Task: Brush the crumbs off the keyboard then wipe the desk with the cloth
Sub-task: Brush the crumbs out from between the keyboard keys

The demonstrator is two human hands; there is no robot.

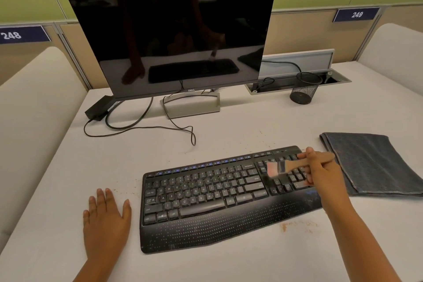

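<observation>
A black keyboard point(206, 197) with a wide palm rest lies on the white desk point(229, 135). My right hand point(322, 171) grips the wooden handle of a small brush point(278, 168), whose blurred bristles hover over the number pad at the keyboard's right end. My left hand point(104, 220) rests flat on the desk just left of the keyboard, fingers straight. A folded dark grey cloth point(370, 162) lies on the desk to the right of the keyboard. Brown crumbs point(297, 224) are scattered on the desk in front of the keyboard's right end, with a few near its left end.
A dark Dell monitor point(174, 39) on a silver stand sits behind the keyboard. Black cables point(142, 128) and a power brick point(98, 107) trail at the back left. A black mesh pen cup point(304, 88) stands by an open cable tray at the back right.
</observation>
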